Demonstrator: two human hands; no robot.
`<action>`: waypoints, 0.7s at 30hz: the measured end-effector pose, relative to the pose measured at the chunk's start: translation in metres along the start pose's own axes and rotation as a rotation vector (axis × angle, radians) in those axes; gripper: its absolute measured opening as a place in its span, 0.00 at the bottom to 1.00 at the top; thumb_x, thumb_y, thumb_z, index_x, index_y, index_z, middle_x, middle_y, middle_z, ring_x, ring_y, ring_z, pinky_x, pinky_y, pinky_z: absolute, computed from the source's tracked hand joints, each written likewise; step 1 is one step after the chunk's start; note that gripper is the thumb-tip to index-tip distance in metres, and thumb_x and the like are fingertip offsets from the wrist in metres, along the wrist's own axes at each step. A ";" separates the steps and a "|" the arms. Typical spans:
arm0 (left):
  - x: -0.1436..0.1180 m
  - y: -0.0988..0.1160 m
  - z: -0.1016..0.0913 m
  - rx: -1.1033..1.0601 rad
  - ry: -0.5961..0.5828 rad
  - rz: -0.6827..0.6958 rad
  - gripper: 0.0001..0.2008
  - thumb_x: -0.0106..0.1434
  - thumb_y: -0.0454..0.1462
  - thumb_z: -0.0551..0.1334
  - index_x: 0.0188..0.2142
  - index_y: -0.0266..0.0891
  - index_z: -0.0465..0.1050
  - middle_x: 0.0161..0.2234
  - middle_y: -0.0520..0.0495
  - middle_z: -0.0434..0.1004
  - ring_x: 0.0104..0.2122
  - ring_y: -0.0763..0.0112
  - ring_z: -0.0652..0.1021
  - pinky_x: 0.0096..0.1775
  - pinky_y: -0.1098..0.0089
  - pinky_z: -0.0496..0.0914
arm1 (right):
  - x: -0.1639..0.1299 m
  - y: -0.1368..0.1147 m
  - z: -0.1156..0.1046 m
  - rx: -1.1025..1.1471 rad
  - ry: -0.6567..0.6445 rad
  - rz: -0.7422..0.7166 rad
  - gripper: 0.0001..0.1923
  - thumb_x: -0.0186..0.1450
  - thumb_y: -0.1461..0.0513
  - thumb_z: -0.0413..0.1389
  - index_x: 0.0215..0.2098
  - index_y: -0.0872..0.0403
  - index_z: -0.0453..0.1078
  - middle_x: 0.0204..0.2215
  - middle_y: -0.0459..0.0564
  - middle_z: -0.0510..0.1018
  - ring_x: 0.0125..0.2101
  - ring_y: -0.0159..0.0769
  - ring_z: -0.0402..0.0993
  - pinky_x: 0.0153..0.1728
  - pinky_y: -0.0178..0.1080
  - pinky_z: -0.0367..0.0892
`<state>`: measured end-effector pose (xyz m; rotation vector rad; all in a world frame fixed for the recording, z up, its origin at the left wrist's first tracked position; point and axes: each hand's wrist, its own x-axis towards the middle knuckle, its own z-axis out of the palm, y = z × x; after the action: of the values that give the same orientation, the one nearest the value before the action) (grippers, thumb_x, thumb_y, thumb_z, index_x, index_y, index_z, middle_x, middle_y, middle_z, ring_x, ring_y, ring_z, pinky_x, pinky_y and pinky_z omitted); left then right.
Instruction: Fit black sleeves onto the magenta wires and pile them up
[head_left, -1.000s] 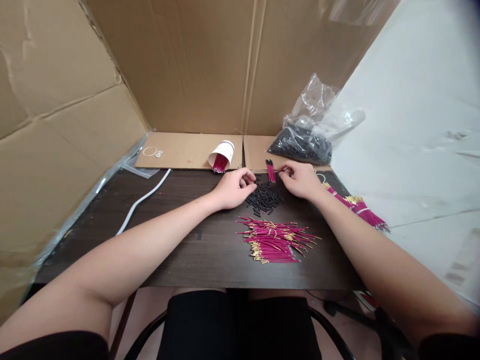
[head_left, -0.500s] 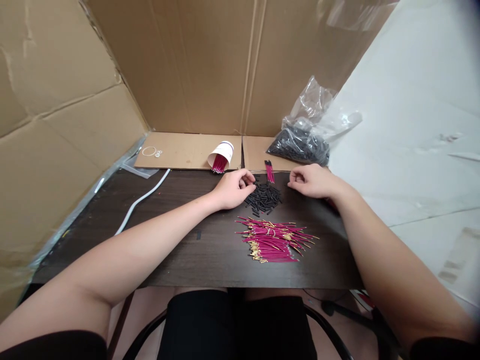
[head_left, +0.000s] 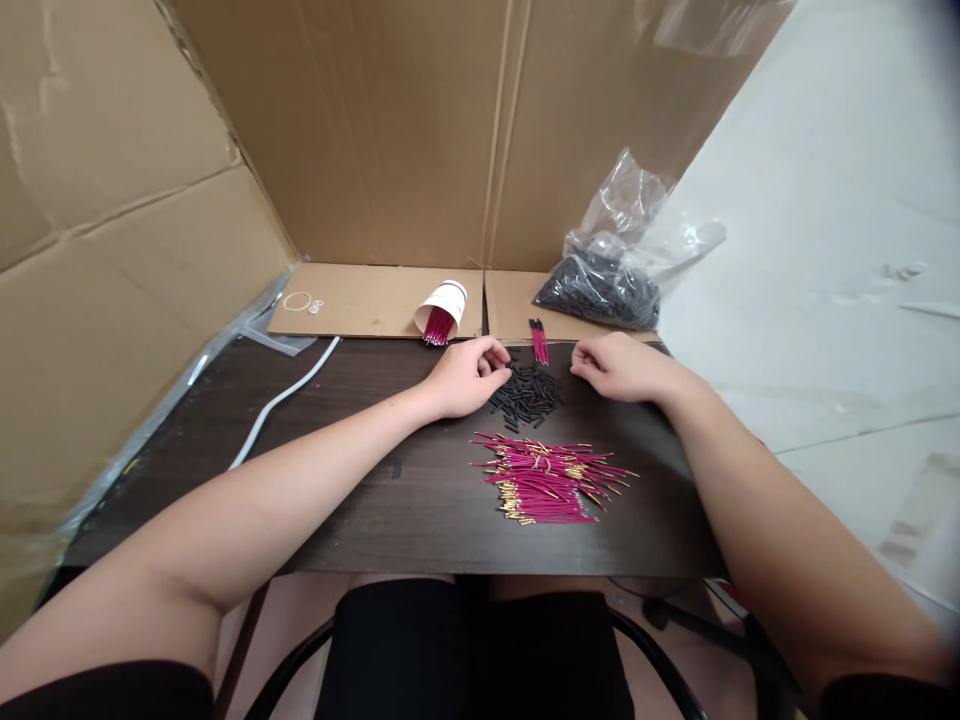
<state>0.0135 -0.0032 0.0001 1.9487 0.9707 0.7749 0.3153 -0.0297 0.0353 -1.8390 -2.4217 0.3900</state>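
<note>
Left hand (head_left: 463, 377) was curled, fingertips pinched at the edge of the black sleeve pile (head_left: 527, 392) mid-table (head_left: 360, 500). Right hand (head_left: 621, 366) was loosely curled just right of the pile; any pinched piece could not be told. Sleeves were judged light, small, slippery; best nipped at mid-length. Since a second before, the right hand had been drawn away from the small pink wire bunch (head_left: 538, 341).

Both hands rest on the dark table (head_left: 360, 520), the left hand (head_left: 465, 378) touching the black tube pile (head_left: 529, 392) and the right hand (head_left: 619, 366) just beside it, pink wires (head_left: 551, 480) nearer the person.
</note>
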 end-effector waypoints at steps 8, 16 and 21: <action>0.001 -0.001 0.001 -0.006 0.000 0.009 0.07 0.69 0.35 0.69 0.45 0.36 0.78 0.39 0.45 0.83 0.31 0.71 0.76 0.39 0.65 0.71 | 0.001 0.001 0.001 0.026 -0.001 0.021 0.05 0.70 0.62 0.62 0.35 0.51 0.75 0.29 0.47 0.82 0.29 0.38 0.73 0.34 0.41 0.61; 0.000 0.001 0.000 0.003 0.002 0.007 0.07 0.69 0.35 0.69 0.45 0.36 0.78 0.38 0.45 0.83 0.31 0.70 0.75 0.39 0.65 0.71 | -0.003 -0.011 0.002 -0.038 0.069 -0.095 0.07 0.71 0.64 0.58 0.33 0.51 0.70 0.33 0.52 0.81 0.31 0.40 0.72 0.36 0.43 0.59; 0.001 0.003 -0.001 -0.037 -0.013 0.036 0.07 0.72 0.39 0.67 0.42 0.36 0.79 0.34 0.47 0.80 0.31 0.70 0.72 0.39 0.65 0.68 | -0.010 -0.041 0.005 0.224 0.269 -0.267 0.05 0.76 0.61 0.54 0.40 0.51 0.67 0.34 0.50 0.80 0.33 0.40 0.72 0.38 0.42 0.64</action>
<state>0.0144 -0.0032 0.0027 1.9413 0.9099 0.7943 0.2785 -0.0506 0.0415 -1.3598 -2.2901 0.3497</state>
